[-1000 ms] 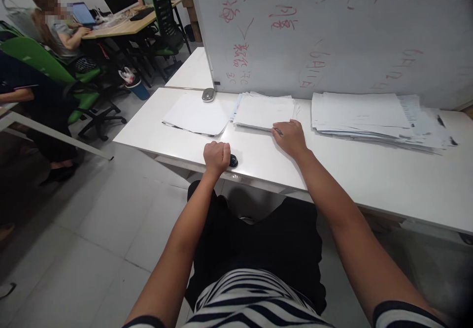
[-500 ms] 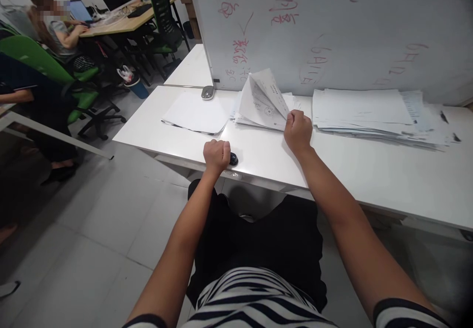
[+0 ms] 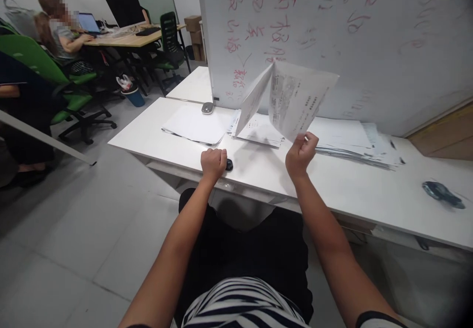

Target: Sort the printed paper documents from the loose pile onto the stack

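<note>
My right hand (image 3: 301,156) pinches the lower corner of a folded printed paper sheet (image 3: 301,96), which is raised above the table and stands open in a V. Beneath it lies a stack of printed papers (image 3: 258,130). Near the table's front edge rests my left hand (image 3: 214,163), closed in a fist. A small black object (image 3: 229,164) shows right beside its thumb side; whether the fist grips it I cannot tell. Left of the middle stack is a pile of white paper (image 3: 197,123), and a larger paper pile (image 3: 343,138) lies to the right.
A grey rounded device (image 3: 207,108) sits behind the left pile. Along the back of the white table (image 3: 362,190) stands a whiteboard (image 3: 332,37) with red writing. A blurred dark object (image 3: 442,193) lies at the far right. Beyond are a seated person (image 3: 66,37) and green chairs (image 3: 76,104).
My right hand has lifted the folded sheet higher off the stack, and its fold has opened wider. My left fist stays near the table edge. The view has shifted toward the right.
</note>
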The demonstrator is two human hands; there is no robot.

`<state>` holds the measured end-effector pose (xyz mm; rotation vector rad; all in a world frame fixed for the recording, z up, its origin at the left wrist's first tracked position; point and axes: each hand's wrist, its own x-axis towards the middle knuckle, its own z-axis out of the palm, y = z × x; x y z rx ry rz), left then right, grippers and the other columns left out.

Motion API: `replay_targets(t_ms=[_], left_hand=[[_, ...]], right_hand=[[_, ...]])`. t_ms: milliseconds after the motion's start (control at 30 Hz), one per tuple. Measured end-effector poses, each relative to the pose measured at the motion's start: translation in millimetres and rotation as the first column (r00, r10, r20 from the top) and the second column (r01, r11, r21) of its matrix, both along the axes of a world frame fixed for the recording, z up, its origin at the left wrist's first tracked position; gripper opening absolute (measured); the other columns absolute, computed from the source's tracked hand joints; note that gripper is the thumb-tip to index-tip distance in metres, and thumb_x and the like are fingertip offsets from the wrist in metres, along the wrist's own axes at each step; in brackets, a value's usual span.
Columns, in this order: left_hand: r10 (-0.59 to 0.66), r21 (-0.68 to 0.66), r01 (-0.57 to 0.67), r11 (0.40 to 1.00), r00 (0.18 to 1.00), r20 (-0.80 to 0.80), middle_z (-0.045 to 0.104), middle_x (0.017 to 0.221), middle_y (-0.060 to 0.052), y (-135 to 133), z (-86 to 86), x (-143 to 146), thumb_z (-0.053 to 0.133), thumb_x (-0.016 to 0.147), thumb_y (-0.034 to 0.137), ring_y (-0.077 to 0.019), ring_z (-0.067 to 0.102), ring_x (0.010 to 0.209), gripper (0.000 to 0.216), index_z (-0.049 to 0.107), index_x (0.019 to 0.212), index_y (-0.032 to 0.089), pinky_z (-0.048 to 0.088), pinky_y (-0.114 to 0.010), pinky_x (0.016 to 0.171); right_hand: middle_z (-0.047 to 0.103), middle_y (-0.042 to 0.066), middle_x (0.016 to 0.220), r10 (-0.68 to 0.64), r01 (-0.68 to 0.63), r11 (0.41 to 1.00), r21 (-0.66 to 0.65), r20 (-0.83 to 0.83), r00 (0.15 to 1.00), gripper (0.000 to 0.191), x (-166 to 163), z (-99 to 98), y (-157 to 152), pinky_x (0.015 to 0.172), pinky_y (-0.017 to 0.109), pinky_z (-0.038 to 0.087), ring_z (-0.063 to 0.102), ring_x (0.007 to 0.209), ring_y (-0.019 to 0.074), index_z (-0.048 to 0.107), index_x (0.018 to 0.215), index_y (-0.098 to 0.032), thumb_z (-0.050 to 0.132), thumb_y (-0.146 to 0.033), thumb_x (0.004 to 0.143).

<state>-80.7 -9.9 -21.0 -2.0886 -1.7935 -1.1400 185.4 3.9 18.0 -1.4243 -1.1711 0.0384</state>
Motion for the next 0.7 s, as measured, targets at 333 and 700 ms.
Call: replay_targets(t_ms=[333,700], left_hand=[[-0.426,0.088,0.427,0.900,0.819,0.385,0.054,0.127,-0.015,-53,54.3,50,0.054,0.077,0.064,-0.0282,0.045,0.122,0.064,0.052,0.122,0.019,0.033,-0.042,0.101],[0.161,-0.122,0.659,0.742,0.001,0.987,0.066,0.076,0.000,-107,41.7,135,0.067,0.073,0.044,-0.0124,0.061,0.068,0.029,0.060,0.084,0.018,0.052,-0.030,0.073]], right_hand=[[0.063,0.014,0.091,-0.188,0.188,0.982,-0.008,-0.023,0.982,0.042,26,-20.0,-111,0.075,0.041,0.049,0.064,0.087,0.0283,0.048,0.114,-0.019,0.035,-0.052,0.091],[0.059,0.005,0.130,0.257,-0.175,0.958,-0.225,0.416,0.872,0.033,21,-29.2,-165,0.106,0.051,0.034,0.048,0.128,0.0254,0.062,0.113,-0.031,0.042,-0.026,0.088]])
